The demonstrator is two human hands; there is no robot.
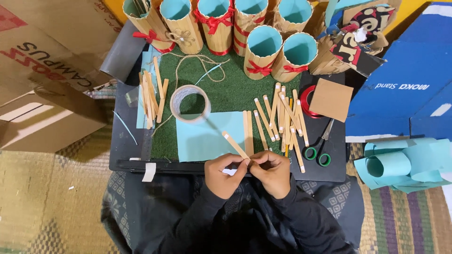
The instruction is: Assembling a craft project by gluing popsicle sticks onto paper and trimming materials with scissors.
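Fingers of both hands pinch the near end of one wooden craft stick (pixel 237 146) at the lower middle of the frame.

The left hand (pixel 225 175) and right hand (pixel 273 172) meet fingertip to fingertip, clamped on the stick's lower end, while its taped far end slants up and left over a light blue paper sheet (pixel 202 138). A tape roll (pixel 190 103) sits just above that sheet on the green mat (pixel 230 84). A loose pile of sticks (pixel 282 120) lies to the right of centre, green-handled scissors (pixel 320 148) beside it, and stick-clad cups with red ribbons (pixel 263 49) line the top edge.
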